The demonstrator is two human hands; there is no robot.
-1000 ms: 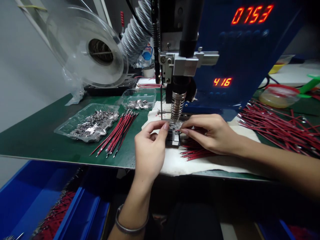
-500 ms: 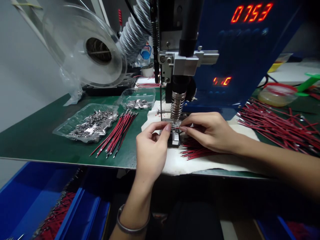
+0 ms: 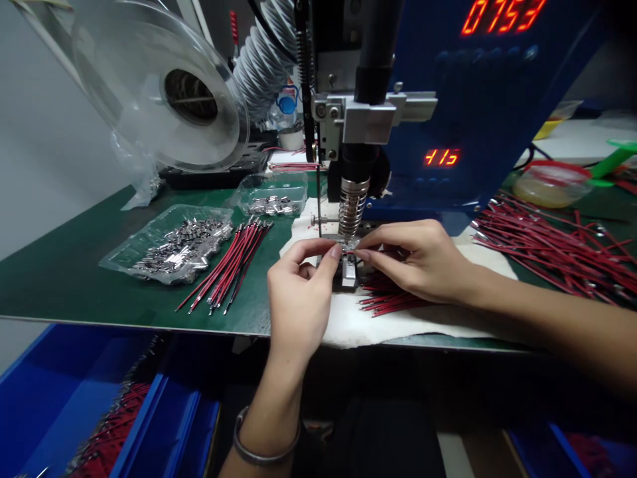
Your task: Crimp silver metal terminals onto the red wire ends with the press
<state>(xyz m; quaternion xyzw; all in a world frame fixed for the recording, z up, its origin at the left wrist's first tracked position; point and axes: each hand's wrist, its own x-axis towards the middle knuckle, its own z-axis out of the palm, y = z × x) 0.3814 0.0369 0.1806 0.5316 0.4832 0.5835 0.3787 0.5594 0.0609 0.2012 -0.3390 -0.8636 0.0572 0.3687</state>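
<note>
At the metal fixture (image 3: 349, 273) under the soldering machine's spring-wrapped tip (image 3: 352, 202), my two hands meet. My left hand (image 3: 301, 292) pinches thumb and forefinger together at the fixture's left side; what lies between them is too small to make out. From the right, my right hand (image 3: 423, 262) closes thumb and fingers on a thin red wire, of which only a short bit shows. Beneath the right hand, a bundle of red wires (image 3: 385, 302) lies on a white cloth (image 3: 348, 325).
Left on the green table (image 3: 64, 285) are a clear tray of metal connectors (image 3: 186, 245), a smaller tray (image 3: 271, 202) and a bundle of red and black wires (image 3: 229, 265). More wires (image 3: 547, 252) heap at right, near a round tub (image 3: 552, 186). Blue bins (image 3: 164, 425) sit below.
Both hands stay pinched at the fixture with hardly any movement. The view has shifted slightly, and the machine's lower red display shows different characters.
</note>
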